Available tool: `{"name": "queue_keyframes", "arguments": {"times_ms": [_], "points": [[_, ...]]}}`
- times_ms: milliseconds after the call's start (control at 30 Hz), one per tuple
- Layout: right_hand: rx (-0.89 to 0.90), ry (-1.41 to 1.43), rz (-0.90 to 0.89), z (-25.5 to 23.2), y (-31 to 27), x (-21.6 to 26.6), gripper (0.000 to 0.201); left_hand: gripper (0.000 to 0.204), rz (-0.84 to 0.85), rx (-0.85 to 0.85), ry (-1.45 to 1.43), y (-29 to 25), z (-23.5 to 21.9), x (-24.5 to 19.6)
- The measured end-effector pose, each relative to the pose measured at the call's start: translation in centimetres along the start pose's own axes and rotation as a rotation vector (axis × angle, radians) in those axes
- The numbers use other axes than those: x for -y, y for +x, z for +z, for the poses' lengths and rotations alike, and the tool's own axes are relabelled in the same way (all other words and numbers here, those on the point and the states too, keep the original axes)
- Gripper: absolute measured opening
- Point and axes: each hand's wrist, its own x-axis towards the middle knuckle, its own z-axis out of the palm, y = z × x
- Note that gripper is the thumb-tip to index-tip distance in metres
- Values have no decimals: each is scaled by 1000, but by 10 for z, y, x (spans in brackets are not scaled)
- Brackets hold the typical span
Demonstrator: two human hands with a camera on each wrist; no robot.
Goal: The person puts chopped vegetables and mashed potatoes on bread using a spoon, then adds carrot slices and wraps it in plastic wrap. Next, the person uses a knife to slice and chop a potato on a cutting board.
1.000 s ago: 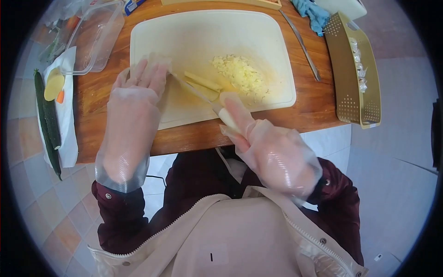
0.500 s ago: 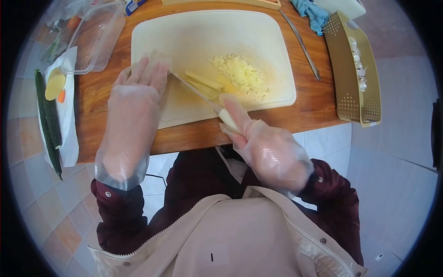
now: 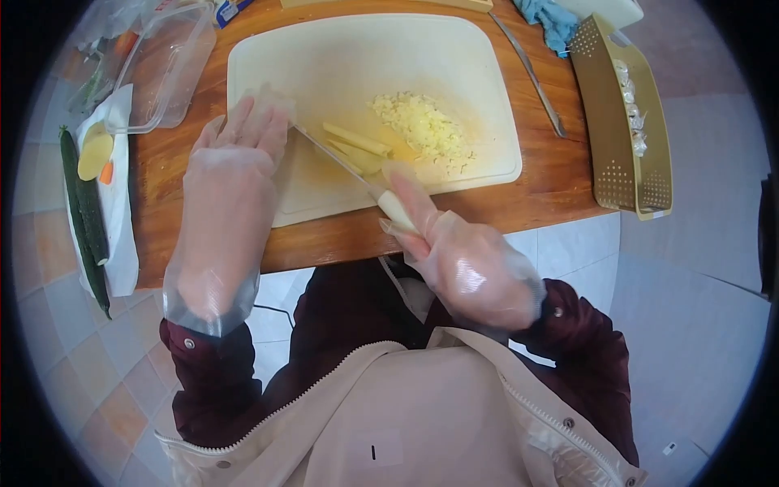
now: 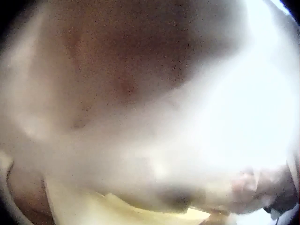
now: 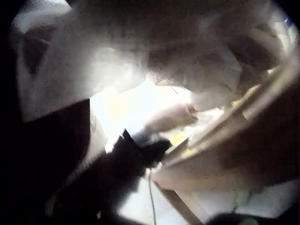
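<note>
In the head view my right hand, in a clear plastic glove, grips the white handle of a knife. The narrow blade slants up and left over the cutting board, its far end right beside my left hand's fingers. My gloved left hand lies palm down at the board's left side, fingers pointing forward; I cannot tell what is under them. Pale yellow strips lie just beyond the blade. Farther right sits a heap of finely chopped yellow pieces. Both wrist views are mostly blurred glove.
A clear plastic tub stands at the left, near cucumbers and a cut yellow slice on white paper. Another knife lies right of the board. Beyond it are a blue cloth and a tan basket holding small wrapped things.
My right hand and wrist have shifted slightly left, still gripping the knife. My left hand stays nearly in place, and the strips and chopped heap look the same.
</note>
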Motion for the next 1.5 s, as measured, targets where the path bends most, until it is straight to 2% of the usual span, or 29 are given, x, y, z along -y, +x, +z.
{"name": "queue_keyframes", "arguments": {"times_ms": [67, 133, 167, 233, 300, 333, 367, 433, 467, 533, 600, 667, 733, 767, 833, 967, 1033, 1067, 1100, 1167, 1200, 1267, 1333, 1367, 1433, 1467, 1500], "points": [[-9, -32, -34, -13, 3, 18, 53, 49, 10, -3, 2, -3, 1, 2], [187, 127, 280, -25, 13, 38, 56, 49, 24, -20, -3, -4, 1, 2], [178, 128, 285, -15, 10, 28, 56, 50, 22, -4, -16, -5, -2, 1], [56, 179, 116, 11, 6, 0, 59, 51, 17, -5, -26, -1, -7, 1], [19, 160, 55, 10, 2, -8, 58, 71, -10, 112, -142, 0, -18, -2], [-22, 149, -4, 7, 3, -7, 57, 71, -6, 112, -134, 0, -20, -2], [-29, 153, -5, -1, 3, -6, 57, 70, -20, 130, -151, 1, -21, -2], [154, 270, 162, -31, 5, 10, 55, 69, -32, 142, -165, 2, -24, -2], [147, 271, 160, -31, 3, 6, 55, 66, -32, 141, -184, 2, -25, -3], [21, 201, -16, -23, -2, -14, 58, 62, -30, 133, -198, 3, -30, -3], [-104, 135, -189, -14, -6, -31, 60, 55, -45, 206, -201, 7, -40, -7], [-184, 111, -272, -15, -10, -35, 61, 51, 2, 168, -179, 8, -45, -11], [3, 128, -112, -30, -12, -21, 64, 47, 58, 134, -147, 10, -44, -14], [-12, 147, -112, -29, -11, -20, 64, 37, 69, 47, -221, 10, -39, -17], [-4, -54, -84, -24, -10, -18, 64, 28, 96, -24, -283, 11, -34, -21], [-157, -175, -187, -7, -10, -33, 64, 19, 152, 54, -305, 21, -39, -31], [-277, -194, -233, -4, -9, -34, 52, 19, 179, 97, -272, 24, -44, -34], [-286, -177, -230, 0, -8, -38, 52, 27, 192, 157, -297, 25, -49, -34], [-372, -170, -314, 7, -6, -42, 53, 37, 203, 218, -320, 26, -52, -35], [-466, -151, -397, 11, -5, -44, 55, 36, 210, 225, -302, 28, -53, -37], [-395, -206, -337, 9, -5, -42, 39, 34, 209, 221, -295, 29, -53, -38], [-329, -251, -278, 8, -8, -46, 26, 36, 246, 275, -186, 34, -51, -34], [-401, -256, -361, 7, -16, -56, 47, 39, 281, 327, -77, 33, -45, -28], [-427, -255, -388, 5, -20, -61, 56, 38, 131, 296, -574, 30, -39, -24], [-322, -148, -392, -10, -28, -62, 53, 39, -35, 256, -1059, 31, -40, -18], [-326, -140, -392, -19, -29, -60, 53, 40, -105, 308, -1034, 37, -47, -15], [-141, -60, -275, -28, -29, -59, 55, 43, -176, 358, -1009, 43, -54, -15]]}}
